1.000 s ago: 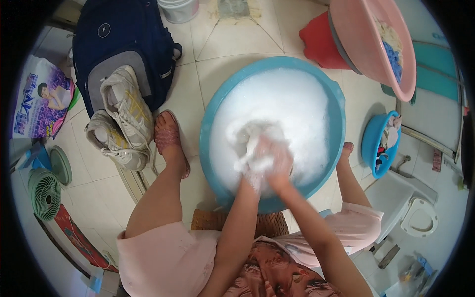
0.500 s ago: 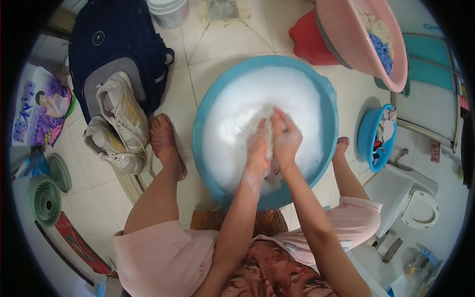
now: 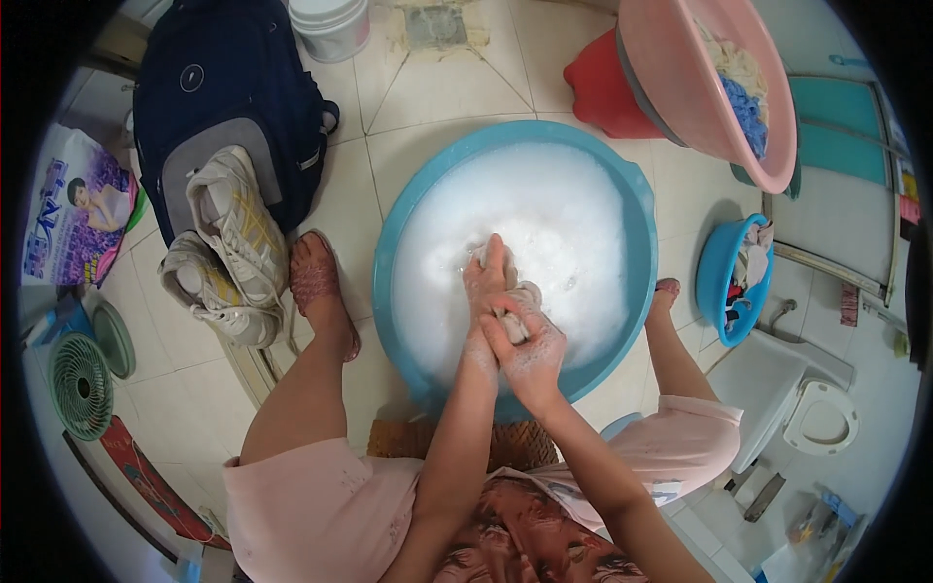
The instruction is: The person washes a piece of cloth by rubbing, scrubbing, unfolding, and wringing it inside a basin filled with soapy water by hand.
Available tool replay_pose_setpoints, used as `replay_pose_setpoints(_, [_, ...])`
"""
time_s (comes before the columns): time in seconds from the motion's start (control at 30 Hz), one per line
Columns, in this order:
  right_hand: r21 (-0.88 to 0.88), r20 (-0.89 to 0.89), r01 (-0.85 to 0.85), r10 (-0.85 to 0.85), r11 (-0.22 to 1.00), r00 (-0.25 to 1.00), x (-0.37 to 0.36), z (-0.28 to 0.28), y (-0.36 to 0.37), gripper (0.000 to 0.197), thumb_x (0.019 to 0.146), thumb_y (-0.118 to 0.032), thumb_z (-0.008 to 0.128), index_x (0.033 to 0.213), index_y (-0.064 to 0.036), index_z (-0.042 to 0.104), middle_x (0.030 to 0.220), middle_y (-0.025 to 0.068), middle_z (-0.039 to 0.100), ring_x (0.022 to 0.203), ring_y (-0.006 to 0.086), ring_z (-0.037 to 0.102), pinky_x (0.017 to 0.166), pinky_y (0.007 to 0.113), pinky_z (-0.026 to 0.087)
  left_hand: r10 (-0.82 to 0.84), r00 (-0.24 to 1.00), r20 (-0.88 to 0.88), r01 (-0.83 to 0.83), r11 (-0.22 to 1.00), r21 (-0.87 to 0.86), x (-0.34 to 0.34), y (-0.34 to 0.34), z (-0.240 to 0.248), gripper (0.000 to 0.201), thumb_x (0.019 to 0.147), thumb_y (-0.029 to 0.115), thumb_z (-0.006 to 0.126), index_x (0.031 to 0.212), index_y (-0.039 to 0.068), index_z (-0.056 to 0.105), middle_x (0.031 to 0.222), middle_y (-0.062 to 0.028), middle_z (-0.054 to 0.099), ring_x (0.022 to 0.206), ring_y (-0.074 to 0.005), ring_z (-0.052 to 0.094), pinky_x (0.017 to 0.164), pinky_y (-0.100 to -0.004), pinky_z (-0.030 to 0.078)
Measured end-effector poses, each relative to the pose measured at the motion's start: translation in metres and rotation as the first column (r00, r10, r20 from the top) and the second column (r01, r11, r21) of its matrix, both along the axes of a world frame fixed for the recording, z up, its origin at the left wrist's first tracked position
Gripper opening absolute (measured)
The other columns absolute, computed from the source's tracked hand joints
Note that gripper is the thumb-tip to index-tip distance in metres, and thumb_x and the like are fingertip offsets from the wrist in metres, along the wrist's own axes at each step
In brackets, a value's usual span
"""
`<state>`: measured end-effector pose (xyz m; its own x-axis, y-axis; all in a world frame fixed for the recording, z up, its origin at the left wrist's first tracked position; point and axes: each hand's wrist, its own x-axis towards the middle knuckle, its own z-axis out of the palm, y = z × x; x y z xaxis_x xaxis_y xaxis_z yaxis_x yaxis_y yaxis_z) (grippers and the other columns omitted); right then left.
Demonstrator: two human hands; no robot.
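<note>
A wide blue basin [image 3: 637,262] full of white suds [image 3: 505,189] stands on the floor between my feet. Over its near half I grip a bunched, wet, off-white cloth [image 3: 513,327]; its exact kind is hidden by my fingers. My left hand [image 3: 486,288] is closed on the upper part of the cloth, its fingers pointing away from me. Just below and to the right, my right hand [image 3: 533,360] wraps round the lower part, against the left hand. Foam clings to both hands and wrists.
To the left, white sneakers [image 3: 233,228] rest against a navy backpack [image 3: 228,87]. Far right, a pink basin [image 3: 671,58] of clothes sits on a red stool [image 3: 603,87], with a small blue tub [image 3: 714,282] of laundry nearer. A white bucket [image 3: 335,34] stands at the back.
My hands have drawn nearer and slightly left. From nearly side by side, the right has shifted below the left and closed round the cloth, which is now more bunched.
</note>
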<state>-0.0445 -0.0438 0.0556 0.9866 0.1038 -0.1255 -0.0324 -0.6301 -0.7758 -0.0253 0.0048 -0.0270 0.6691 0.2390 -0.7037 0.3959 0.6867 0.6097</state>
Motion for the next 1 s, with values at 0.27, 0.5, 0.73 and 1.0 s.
replay_pose_setpoints(0.27, [-0.101, -0.180, 0.182, -0.198, 0.978, 0.963, 0.106, -0.106, -0.074, 0.033, 0.082, -0.026, 0.057, 0.095, 0.0037, 0.059, 0.085, 0.0227, 0.061, 0.083, 0.0343, 0.059, 0.073, 0.039, 0.044, 0.239, 0.952, -0.190, -0.267, 0.954, -0.139, 0.019, -0.008, 0.008, 0.054, 0.085, 0.034, 0.055, 0.117, -0.009, 0.047, 0.114, -0.0167, 0.053, 0.102, -0.0218, 0.051, 0.085, -0.0324, 0.042])
replay_pose_setpoints(0.5, [-0.160, -0.271, -0.458, 0.407, 0.874, 0.872, 0.050, -0.147, -0.025, 0.038, 0.079, -0.019, 0.054, 0.108, 0.0048, 0.051, 0.103, 0.0243, 0.058, 0.097, 0.0399, 0.053, 0.086, 0.040, 0.042, 0.208, 0.848, -0.487, -0.111, 0.969, 0.220, -0.028, 0.014, -0.084, 0.039, 0.088, 0.023, 0.048, 0.118, 0.000, 0.048, 0.119, -0.0090, 0.050, 0.104, -0.0192, 0.049, 0.086, -0.0315, 0.041])
replay_pose_setpoints(0.73, [0.237, -0.414, 0.298, -0.181, 0.925, 0.892, 0.017, -0.209, -0.150, 0.038, 0.084, -0.023, 0.048, 0.114, -0.0001, 0.051, 0.114, 0.0172, 0.054, 0.109, 0.0285, 0.050, 0.094, 0.037, 0.038, 0.208, 0.962, -0.175, -0.237, 0.958, -0.164, 0.002, -0.035, -0.021, 0.046, 0.090, 0.036, 0.044, 0.123, 0.004, 0.046, 0.121, -0.0084, 0.049, 0.109, -0.0199, 0.047, 0.089, -0.0332, 0.041])
replay_pose_setpoints(1.0, [0.201, 0.029, -0.041, 0.036, 0.979, 0.999, 0.005, -0.069, -0.031, 0.035, 0.081, -0.023, 0.055, 0.107, 0.0016, 0.054, 0.107, 0.0168, 0.058, 0.101, 0.0244, 0.054, 0.090, 0.033, 0.039, 0.164, 0.986, 0.025, -0.133, 0.871, -0.472, -0.014, -0.013, -0.017, 0.047, 0.090, 0.036, 0.047, 0.124, 0.004, 0.044, 0.123, -0.0080, 0.047, 0.113, -0.0181, 0.044, 0.091, -0.0337, 0.042])
